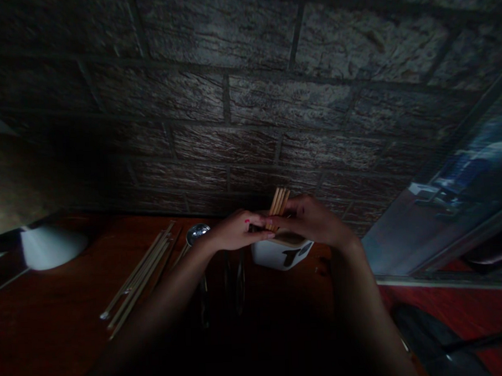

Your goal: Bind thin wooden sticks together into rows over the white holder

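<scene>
Several wooden chopsticks stand in a bunch, slightly tilted, above a white container with a dark T-shaped mark on its front. My right hand closes around the bunch from the right. From the left, my left hand reaches over the container's rim, its fingers pressed together at the lower part of the sticks. The lower ends of the chopsticks are hidden by my fingers and the container. A shiny metal ladle lies just left of my left wrist.
Long thin pale sticks lie on the reddish wooden table. Dark looped handles show below my left hand. A white cone-shaped object stands at far left. A brick wall rises behind; a glazed frame is on the right.
</scene>
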`<move>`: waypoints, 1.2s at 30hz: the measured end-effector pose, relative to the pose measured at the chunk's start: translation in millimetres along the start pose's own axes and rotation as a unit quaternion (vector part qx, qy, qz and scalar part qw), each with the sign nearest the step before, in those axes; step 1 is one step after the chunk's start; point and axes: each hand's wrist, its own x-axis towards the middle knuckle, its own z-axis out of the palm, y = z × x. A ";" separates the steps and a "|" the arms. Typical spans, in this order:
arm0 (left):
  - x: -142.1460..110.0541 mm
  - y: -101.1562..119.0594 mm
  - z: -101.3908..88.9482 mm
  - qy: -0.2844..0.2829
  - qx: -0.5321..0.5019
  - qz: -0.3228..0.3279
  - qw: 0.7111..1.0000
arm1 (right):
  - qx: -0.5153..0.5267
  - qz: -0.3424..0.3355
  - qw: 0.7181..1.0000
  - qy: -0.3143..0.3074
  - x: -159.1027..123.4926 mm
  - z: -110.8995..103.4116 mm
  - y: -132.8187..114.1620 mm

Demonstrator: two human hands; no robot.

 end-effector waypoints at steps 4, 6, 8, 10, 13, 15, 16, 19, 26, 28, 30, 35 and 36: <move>0.4 -0.7 0.1 -0.004 -0.013 0.001 1.000 | 0.029 0.017 0.999 -0.021 0.1 1.1 0.2; 0.4 -0.3 0.1 0.002 -0.026 0.004 1.000 | 0.054 0.021 0.998 -0.023 -0.5 0.1 -1.0; 0.3 0.9 -0.4 0.008 -0.041 0.003 0.999 | 0.085 0.022 0.996 -0.027 -1.9 -2.7 -2.9; 0.4 3.5 -1.4 0.019 -0.053 0.002 0.998 | 0.115 0.023 0.993 -0.029 -3.9 -6.5 -4.9; 1.3 9.1 -2.9 0.045 -0.065 -0.003 0.997 | 0.147 0.015 0.989 -0.021 -6.2 -11.6 -6.4; 2.5 12.1 -2.5 0.063 -0.080 -0.013 0.995 | 0.156 0.005 0.988 -0.012 -6.9 -13.5 -6.0; 3.1 12.8 -1.7 0.069 -0.093 -0.020 0.993 | 0.156 0.003 0.988 -0.009 -7.0 -14.0 -5.6; 4.6 11.7 2.5 0.077 -0.134 -0.040 0.987 | 0.152 0.000 0.988 -0.007 -6.9 -14.4 -4.4; 5.5 8.7 6.1 0.066 -0.163 -0.061 0.982 | 0.133 -0.006 0.991 -0.004 -6.9 -15.3 -6.9; 5.3 9.4 5.1 0.061 -0.164 -0.062 0.983 | 0.133 -0.005 0.991 -0.005 -6.5 -15.0 -7.2; 5.0 9.3 4.6 0.056 -0.164 -0.062 0.983 | 0.132 -0.010 0.991 -0.005 -6.0 -14.4 -7.0; 4.5 6.7 5.3 0.034 -0.134 -0.055 0.989 | 0.124 -0.013 0.992 -0.003 -5.3 -12.8 -5.5; 4.6 6.9 5.2 0.032 -0.127 -0.053 0.990 | 0.125 -0.012 0.992 -0.005 -5.2 -12.5 -5.0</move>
